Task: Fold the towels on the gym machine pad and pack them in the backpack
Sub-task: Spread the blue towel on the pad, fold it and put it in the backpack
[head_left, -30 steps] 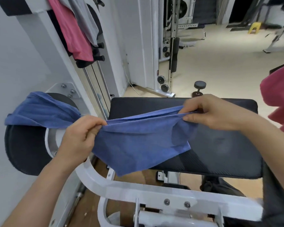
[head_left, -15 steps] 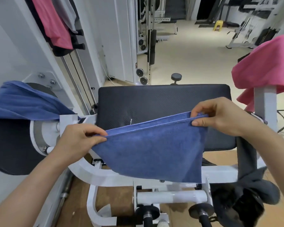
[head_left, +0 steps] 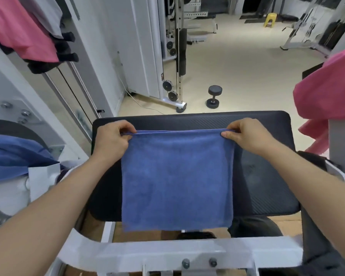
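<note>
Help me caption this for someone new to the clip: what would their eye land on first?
The blue towel, doubled over, lies spread across the middle of the black machine pad, its lower edge hanging past the pad's near side. The left hand and right hand pinch its two far corners. Next comes the pink towel draped over the frame at the right edge, then a second blue towel draped at left.
</note>
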